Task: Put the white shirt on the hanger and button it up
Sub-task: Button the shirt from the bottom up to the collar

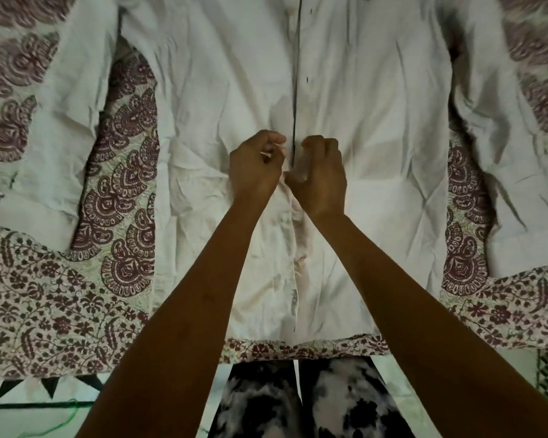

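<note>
White shirt [222, 90] lies flat on patterned bedsheet [45, 295]; left hand [255, 169] and right hand [320, 178] fingers pinch its front edges at mid-chest.

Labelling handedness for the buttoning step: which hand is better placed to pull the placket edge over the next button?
Probably the right hand: its curled fingers already sit on the white shirt by the placket line. The left hand pinches the opposite edge.
</note>
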A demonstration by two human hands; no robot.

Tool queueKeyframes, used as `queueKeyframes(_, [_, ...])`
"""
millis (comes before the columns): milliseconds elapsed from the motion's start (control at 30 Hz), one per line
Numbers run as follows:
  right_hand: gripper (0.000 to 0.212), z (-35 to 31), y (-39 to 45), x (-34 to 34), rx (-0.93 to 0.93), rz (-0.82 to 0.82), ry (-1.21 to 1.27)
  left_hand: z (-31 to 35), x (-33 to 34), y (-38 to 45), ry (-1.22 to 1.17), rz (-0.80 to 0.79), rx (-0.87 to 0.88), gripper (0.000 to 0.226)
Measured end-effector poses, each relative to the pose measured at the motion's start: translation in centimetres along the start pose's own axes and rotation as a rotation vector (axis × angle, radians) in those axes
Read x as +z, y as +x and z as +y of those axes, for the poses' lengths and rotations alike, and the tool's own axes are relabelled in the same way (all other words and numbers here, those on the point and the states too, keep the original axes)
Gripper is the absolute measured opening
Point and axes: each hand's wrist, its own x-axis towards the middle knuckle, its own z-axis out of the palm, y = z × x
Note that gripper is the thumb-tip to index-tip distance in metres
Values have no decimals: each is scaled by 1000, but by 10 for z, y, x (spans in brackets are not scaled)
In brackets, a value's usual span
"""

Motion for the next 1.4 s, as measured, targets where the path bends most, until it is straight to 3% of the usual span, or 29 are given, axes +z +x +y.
queueKeyframes(133, [41, 6, 20, -4, 115, -99, 150, 7, 6, 13, -20, -62, 21, 24])
queueKeyframes(300, [27, 19, 18, -12, 420, -173, 562, 7, 25, 19, 128, -168, 26, 21])
queueKeyframes(400, [20, 22, 17, -13, 472, -168, 554, 5, 28, 19, 351, -133, 18, 15])
queueKeyframes(533, [21, 21, 17, -16, 562, -65, 451, -4, 18, 21, 435, -88, -23, 13])
queueKeyframes(667, [18, 19, 13, -12, 472, 26, 357, -8, 17, 21, 505, -88, 41, 10])
queueKeyframes(767, [22, 20, 18, -13, 356, 71, 304, -4, 23, 20, 501, -76, 140, 22])
queueKeyframes(900, [19, 24, 33, -17, 243, 39, 215, -6, 26, 27, 524, -68, 105, 23])
queueKeyframes(967, [16, 25, 37, -19, 279, 14, 219, -7, 26, 30, 492, -50, 90, 19])
queueKeyframes(1100, [10, 21, 37, -22, 499, -4, 510, -4, 25, 31, 316, -14, 47, 14])
queueKeyframes(1400, [16, 4, 26, -21, 512, 109, 631, 13, 28, 21, 127, -22, 38, 11])
